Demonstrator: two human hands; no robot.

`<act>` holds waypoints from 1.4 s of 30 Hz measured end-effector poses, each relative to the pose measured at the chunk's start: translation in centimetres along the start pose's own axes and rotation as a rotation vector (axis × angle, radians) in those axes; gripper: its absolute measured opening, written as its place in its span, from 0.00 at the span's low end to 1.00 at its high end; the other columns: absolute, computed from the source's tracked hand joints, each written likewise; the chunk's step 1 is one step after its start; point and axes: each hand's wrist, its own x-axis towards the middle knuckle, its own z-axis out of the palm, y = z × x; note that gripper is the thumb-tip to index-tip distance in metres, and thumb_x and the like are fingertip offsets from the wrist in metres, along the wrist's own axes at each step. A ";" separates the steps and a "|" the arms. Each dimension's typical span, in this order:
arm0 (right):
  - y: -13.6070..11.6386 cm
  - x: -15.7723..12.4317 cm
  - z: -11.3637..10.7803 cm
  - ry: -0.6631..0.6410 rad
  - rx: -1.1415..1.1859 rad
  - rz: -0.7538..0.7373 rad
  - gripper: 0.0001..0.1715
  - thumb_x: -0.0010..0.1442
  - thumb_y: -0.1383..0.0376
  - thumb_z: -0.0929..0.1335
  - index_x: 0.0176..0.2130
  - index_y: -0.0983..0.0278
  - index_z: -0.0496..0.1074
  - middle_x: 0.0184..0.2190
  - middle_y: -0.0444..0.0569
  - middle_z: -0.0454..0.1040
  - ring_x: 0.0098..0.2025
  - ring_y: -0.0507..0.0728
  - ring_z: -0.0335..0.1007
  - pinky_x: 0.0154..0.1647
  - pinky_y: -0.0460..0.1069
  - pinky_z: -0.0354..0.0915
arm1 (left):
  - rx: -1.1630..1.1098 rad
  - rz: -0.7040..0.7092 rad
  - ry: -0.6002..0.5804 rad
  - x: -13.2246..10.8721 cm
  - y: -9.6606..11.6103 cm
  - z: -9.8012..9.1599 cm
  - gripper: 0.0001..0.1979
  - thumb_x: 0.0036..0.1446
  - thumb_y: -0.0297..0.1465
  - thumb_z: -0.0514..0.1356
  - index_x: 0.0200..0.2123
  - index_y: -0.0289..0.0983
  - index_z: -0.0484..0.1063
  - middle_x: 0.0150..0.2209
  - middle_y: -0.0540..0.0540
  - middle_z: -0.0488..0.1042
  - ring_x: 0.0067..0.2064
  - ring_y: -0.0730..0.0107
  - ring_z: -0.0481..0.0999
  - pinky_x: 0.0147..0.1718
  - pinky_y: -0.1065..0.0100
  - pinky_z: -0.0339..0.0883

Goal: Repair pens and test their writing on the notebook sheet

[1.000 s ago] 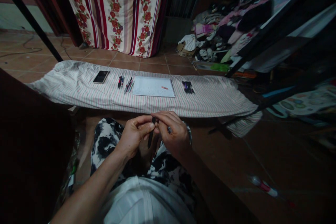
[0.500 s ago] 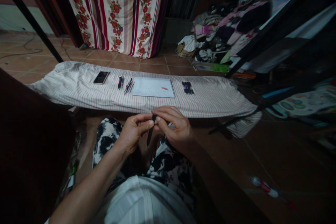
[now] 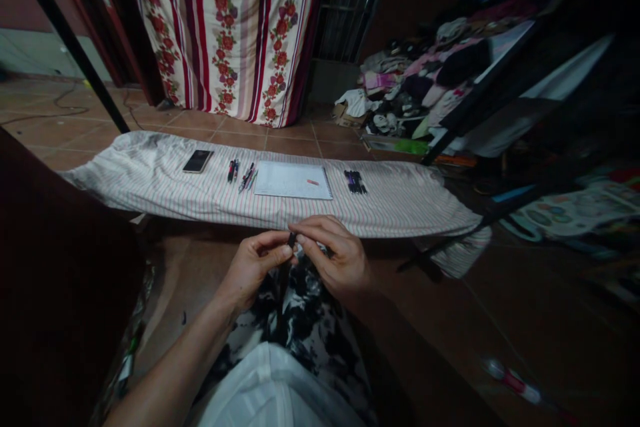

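Both hands meet over my lap around a dark pen [image 3: 285, 267]. My left hand [image 3: 255, 263] pinches the pen near its top between thumb and fingers. My right hand [image 3: 335, 257] pinches the pen's top end from the other side, fingers curled. The pen hangs down between the hands toward my black-and-white patterned trousers [image 3: 305, 320]. Ahead lies a striped cloth-covered board [image 3: 400, 203] with a spiral notebook [image 3: 293, 181], a small red item on it, several pens [image 3: 241, 174] to its left, dark pens [image 3: 355, 181] to its right and a phone [image 3: 197, 161].
A floral striped curtain [image 3: 235, 20] hangs behind the board. A heap of clothes [image 3: 415, 80] fills the back right, beside dark slanting rails. A dark panel [image 3: 60, 260] stands at my left. A small bottle [image 3: 513, 380] lies on the tiled floor at right.
The view has tilted up slightly, so the board and hands sit lower in the picture. Both hands keep their pinch on the pen, and my legs have shifted beneath them.
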 end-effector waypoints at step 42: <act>-0.4 -1.4 -2.4 0.071 -0.040 0.107 0.11 0.58 0.70 0.63 0.37 0.62 0.74 0.32 0.49 0.74 0.38 0.55 0.68 0.39 0.51 0.66 | 0.008 -0.014 -0.110 -0.6 -0.2 2.8 0.12 0.42 0.29 0.67 0.34 0.36 0.78 0.30 0.47 0.78 0.30 0.73 0.72 0.35 0.71 0.64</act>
